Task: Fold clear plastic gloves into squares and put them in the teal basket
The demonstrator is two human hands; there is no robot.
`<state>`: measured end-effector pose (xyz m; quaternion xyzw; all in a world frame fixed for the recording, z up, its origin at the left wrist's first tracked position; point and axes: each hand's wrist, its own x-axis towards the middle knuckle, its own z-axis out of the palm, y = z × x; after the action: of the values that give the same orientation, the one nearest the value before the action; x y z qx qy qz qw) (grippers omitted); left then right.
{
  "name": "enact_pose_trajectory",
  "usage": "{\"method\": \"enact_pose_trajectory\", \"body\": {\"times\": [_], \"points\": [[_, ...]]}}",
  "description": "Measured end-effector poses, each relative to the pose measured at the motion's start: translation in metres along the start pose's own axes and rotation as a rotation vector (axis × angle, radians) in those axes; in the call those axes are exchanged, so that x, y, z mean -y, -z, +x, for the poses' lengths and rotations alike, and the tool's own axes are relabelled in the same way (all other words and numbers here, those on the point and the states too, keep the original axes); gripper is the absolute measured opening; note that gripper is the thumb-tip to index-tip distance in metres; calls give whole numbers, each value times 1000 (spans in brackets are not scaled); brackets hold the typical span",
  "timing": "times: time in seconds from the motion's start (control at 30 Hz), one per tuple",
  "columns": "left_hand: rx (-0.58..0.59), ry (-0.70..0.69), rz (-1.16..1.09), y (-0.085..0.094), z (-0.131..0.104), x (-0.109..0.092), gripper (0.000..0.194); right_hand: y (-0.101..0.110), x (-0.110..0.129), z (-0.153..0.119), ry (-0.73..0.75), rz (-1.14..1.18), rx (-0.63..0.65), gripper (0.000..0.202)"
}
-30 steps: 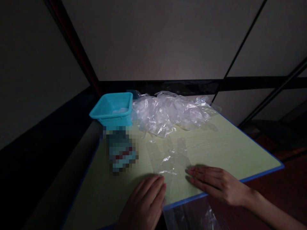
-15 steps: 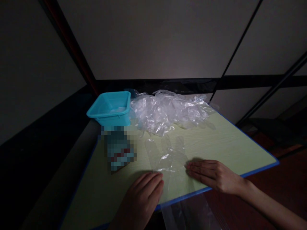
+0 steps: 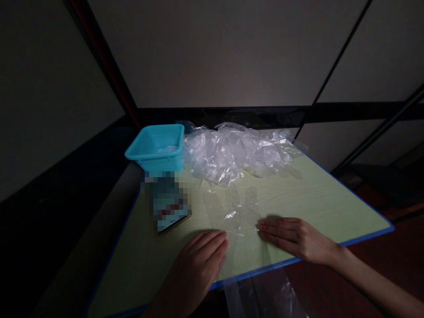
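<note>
A clear disposable plastic glove lies spread on the table, its fingers pointing away from me and its cuff end hanging past the near edge. My left hand rests at the glove's left side, fingers close together and gently bent, fingertips at the film. On the other side, my right hand lies with its fingers stretched out flat, tips touching the glove's right edge. Neither hand is wrapped round anything that I can see. Behind the glove sits a crumpled heap of clear plastic gloves.
A turquoise plastic basin stands at the table's back left. In front of it lies a flat, blurred-out object. The pale table has a blue edge strip. Light panels with dark trim rise behind it.
The view has shifted slightly, so the table and its things appear a little further right. Both hands stay at the glove's sides, with hardly any movement.
</note>
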<state>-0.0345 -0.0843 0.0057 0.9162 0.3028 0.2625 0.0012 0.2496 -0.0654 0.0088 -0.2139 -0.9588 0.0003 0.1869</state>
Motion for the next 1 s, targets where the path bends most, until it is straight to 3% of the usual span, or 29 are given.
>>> {"method": "enact_pose_trajectory", "body": {"times": [0.27,0.57,1.0], "points": [[17,-13,-13,7,6,-1,32,3,-1,-1,38,-40,53,36],[-44,-46,-35,5,6,2,33,3,0,-1,29,9,26,38],[1,132,-219,9,1,0,30,9,6,4,-98,77,-4,34]]}}
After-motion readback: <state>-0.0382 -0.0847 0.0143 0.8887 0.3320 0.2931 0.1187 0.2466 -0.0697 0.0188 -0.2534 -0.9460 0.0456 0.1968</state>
